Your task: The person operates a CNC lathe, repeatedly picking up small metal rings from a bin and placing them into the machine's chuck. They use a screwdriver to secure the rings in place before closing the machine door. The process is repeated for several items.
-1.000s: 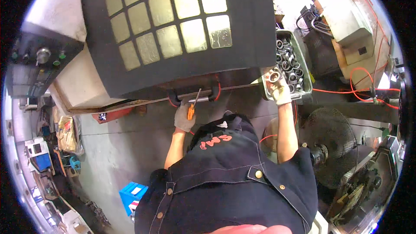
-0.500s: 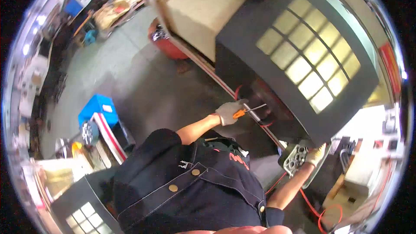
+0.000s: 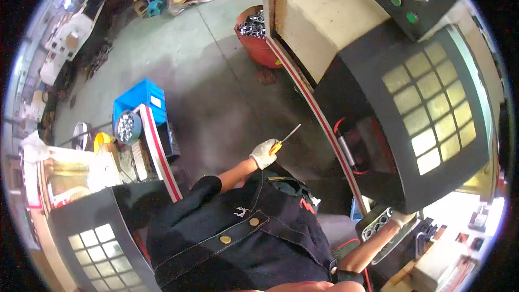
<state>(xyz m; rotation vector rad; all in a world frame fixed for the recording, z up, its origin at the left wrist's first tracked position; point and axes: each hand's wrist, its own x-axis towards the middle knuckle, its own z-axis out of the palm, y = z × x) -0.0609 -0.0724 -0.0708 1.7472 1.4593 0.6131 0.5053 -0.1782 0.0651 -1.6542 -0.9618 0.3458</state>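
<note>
Holding left, reaching right

The left hand [image 3: 264, 154] wraps its fingers round an orange-handled tool [image 3: 276, 147]; the right hand [image 3: 401, 218] is at the bin [image 3: 373, 214] of metal rings [image 3: 385, 218], fingers hidden, state impossible to tell; reaching seems the step in hand; a sure grip seems called for next.

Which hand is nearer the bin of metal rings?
Right. The right hand is at the bin; the left hand is well away to its left, holding an orange-handled tool.
</note>
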